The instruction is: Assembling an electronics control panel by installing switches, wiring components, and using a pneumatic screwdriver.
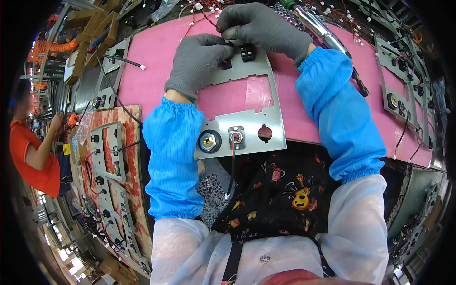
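A grey metal panel (249, 127) with a large rectangular cut-out lies on the pink work surface in front of me. My left hand (197, 61), in a grey glove, is closed at the panel's far left corner, its fingertips beside a black switch (227, 63); what they pinch is hidden. My right hand (266, 29), also gloved, is closed in a pinch on a red and black wire (209, 20) just beyond the panel. Near it sits a black socket (247, 52). On the panel's near edge are a brass fitting (208, 141) and a round connector (236, 137) with a hanging cable.
A silver power screwdriver (325, 33) lies right of my right hand. Red wires with white plugs (344, 19) are heaped at the back. More fitted panels stand at the right (394, 80) and on a worn board (130, 114) at the left. A person in orange (35, 147) works far left.
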Motion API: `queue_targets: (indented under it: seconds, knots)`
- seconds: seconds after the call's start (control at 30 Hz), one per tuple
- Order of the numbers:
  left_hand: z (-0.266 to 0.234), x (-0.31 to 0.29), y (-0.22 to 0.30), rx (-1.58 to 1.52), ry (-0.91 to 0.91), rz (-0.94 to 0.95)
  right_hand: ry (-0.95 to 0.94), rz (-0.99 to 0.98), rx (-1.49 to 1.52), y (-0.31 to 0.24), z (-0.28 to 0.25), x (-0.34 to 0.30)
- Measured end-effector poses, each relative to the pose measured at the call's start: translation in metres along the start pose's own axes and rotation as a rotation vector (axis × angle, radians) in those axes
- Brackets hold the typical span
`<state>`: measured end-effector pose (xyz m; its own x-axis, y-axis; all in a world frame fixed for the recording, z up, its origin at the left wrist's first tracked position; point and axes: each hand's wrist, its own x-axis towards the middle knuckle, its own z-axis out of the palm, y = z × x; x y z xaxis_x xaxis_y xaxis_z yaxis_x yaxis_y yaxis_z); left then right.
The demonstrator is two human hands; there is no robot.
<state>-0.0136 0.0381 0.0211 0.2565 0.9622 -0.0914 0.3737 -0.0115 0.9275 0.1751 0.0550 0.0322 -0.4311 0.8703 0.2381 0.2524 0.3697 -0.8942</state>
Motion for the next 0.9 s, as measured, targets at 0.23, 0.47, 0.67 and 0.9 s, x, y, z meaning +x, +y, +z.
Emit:
queue_targets:
  seconds: [0.23, 0.47, 0.67, 0.9]
  knots:
    - [-0.001, 0.0, -0.003, 0.054, 0.012, 0.047, -0.018, -0.051, -0.083, 0.001, -0.001, 0.001]
    - [-0.001, 0.0, -0.005, 0.099, 0.023, 0.047, -0.038, 0.072, -0.054, -0.01, 0.002, -0.002]
    - [0.0, -0.004, 0.002, 0.144, 0.047, 0.02, -0.064, 0.031, -0.151, -0.004, 0.004, -0.002]
    - [-0.006, -0.003, -0.014, 0.351, 0.035, 0.224, -0.039, 0.022, -0.29, 0.002, 0.012, -0.012]
